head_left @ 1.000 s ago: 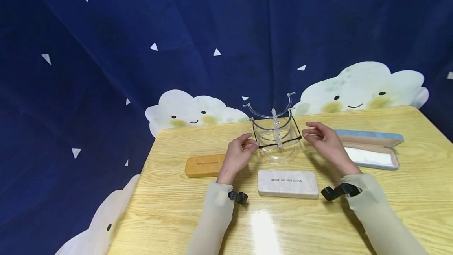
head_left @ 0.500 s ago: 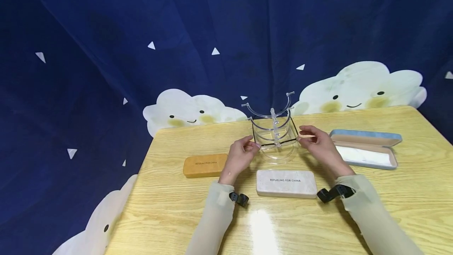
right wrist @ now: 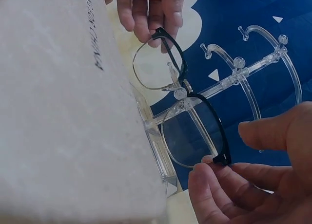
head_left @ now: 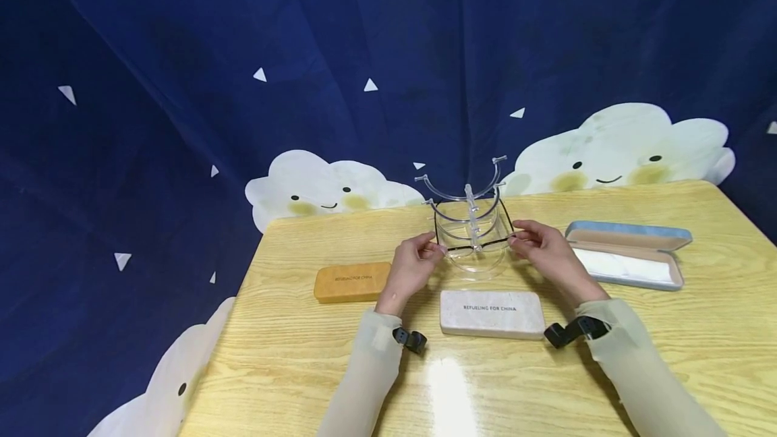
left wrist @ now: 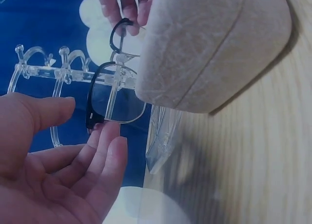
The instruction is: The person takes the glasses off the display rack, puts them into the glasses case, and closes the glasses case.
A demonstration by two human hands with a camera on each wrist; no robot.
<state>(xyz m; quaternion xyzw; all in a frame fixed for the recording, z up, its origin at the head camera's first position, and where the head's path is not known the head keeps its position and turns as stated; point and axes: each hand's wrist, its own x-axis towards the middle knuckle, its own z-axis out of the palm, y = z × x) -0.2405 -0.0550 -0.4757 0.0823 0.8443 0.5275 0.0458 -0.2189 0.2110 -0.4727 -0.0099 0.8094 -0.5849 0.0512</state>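
A pair of black half-rim glasses (head_left: 494, 242) rests on the lowest part of a clear display stand (head_left: 473, 211), temples pointing back. My left hand (head_left: 409, 268) is at the left front corner; in the left wrist view its fingertips touch the frame's hinge end from below, thumb apart from it. At the opposite corner, my right hand (head_left: 549, 258) touches the frame the same way, its thumb also held off in the right wrist view. Curved clear arms higher on the stand carry no glasses.
In front of the stand lies a closed pale glasses case (head_left: 492, 319). An orange case (head_left: 352, 283) sits left, partly behind the left hand. To the right, a blue case (head_left: 631, 231) stands open with a white cloth (head_left: 625, 266) inside. A dark blue curtain (head_left: 364, 32) hangs behind the table.
My right hand has moved left, from beside the glasses to touching their right corner. The frame front has levelled slightly. My left hand has barely moved.
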